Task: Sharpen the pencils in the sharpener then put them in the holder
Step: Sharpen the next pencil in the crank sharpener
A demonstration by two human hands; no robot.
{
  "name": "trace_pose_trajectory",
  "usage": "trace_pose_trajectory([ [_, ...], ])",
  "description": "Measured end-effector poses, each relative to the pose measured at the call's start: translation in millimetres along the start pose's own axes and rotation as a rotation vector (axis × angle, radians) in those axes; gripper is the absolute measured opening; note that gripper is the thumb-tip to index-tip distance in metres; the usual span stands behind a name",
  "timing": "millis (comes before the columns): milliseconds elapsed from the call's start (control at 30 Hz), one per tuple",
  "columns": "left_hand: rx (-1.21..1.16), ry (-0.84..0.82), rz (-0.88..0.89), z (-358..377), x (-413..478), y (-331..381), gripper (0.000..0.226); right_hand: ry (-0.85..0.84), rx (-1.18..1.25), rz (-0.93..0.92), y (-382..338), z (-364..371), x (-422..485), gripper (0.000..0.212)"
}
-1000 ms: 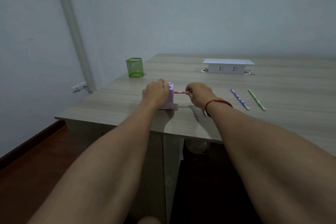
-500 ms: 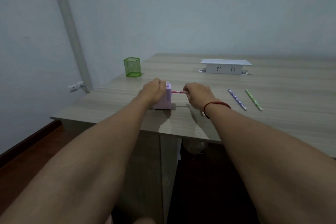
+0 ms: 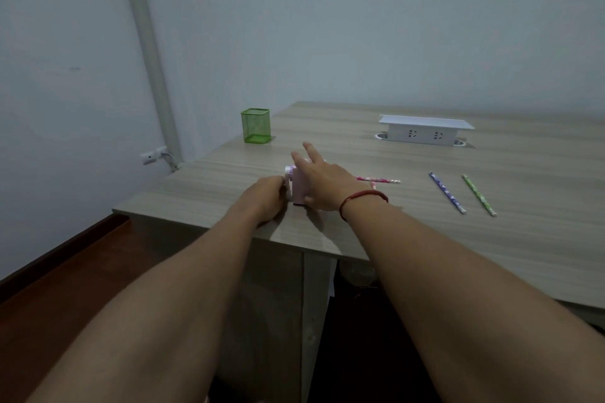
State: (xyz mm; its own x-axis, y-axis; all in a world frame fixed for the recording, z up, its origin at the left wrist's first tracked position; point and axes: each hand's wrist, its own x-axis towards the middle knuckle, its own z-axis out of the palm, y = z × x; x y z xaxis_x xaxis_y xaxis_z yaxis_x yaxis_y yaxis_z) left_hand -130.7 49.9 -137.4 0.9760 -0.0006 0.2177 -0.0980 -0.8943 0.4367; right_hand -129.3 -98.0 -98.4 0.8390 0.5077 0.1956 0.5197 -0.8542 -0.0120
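Wooden table seen from head height, white socket box at far side. Green mesh holder placed near left edge, empty as far as visible. Pink sharpener steadied by right hand, fingers spread over top. Left hand curled at crank side; grip cannot be told. Pink pencil projected from sharpener's right. Blue pencil and green pencil laid apart at right.

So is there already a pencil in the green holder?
No, the green holder shows no pencil through its mesh or above its rim; the pink pencil, blue pencil and green pencil are outside it.
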Motion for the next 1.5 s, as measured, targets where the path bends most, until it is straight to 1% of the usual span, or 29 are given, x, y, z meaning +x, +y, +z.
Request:
trace_pose_trajectory([
  [200, 0.128, 0.014, 0.021, -3.9, 5.5, -3.4, 0.024, 0.108, -0.179, 0.107, -20.1, 2.7, 10.0, 0.063],
  [300, 0.169, 0.034, 0.056, -3.0, 5.2, -4.1, 0.024, 0.093, -0.199, 0.157, -21.3, 5.6, 12.0, 0.066],
  [400, 0.184, 0.042, 0.065, -1.6, 4.3, -4.8, 0.02, 0.059, -0.145, 0.162, -19.5, 10.7, 8.3, 0.07],
  [533, 0.236, 0.038, 0.07, -0.6, 3.7, -5.4, 0.015, 0.071, -0.044, 0.158, -16.4, 7.7, 5.6, 0.056],
  [600, 0.259, 0.028, 0.079, -0.4, 4.9, -7.6, 0.015, 0.057, -0.03, 0.146, -16.6, 5.1, 6.5, 0.055],
  [733, 0.347, -0.012, 0.131, -2.3, 10.5, -10.6, 0.015, 0.066, -0.027, 0.117, -13.6, 7.1, 8.3, 0.058],
  [967, 0.529, 0.064, 0.282, -17.5, 29.7, -7.0, 0.026, 0.101, -0.052, 0.094, -9.9, 12.6, 8.5, 0.072],
  [1067, 0.567, 0.095, 0.312, -17.8, 30.8, -6.6, 0.022, 0.101, -0.057, 0.094, -10.9, 12.4, 8.2, 0.073],
  [1200, 0.521, 0.229, 0.369, -34.3, 41.5, -1.0, 0.019, 0.139, -0.065, 0.1, -11.6, 14.5, 9.1, 0.067],
  [1400, 0.465, 0.265, 0.413, -43.4, 30.0, 10.3, 0.022, 0.094, -0.08, 0.152, -14.4, 9.1, 13.0, 0.062],
  [1500, 0.439, 0.306, 0.417, -48.1, 20.0, 9.8, 0.022, 0.095, -0.063, 0.149, -15.5, 4.4, 11.7, 0.052],
])
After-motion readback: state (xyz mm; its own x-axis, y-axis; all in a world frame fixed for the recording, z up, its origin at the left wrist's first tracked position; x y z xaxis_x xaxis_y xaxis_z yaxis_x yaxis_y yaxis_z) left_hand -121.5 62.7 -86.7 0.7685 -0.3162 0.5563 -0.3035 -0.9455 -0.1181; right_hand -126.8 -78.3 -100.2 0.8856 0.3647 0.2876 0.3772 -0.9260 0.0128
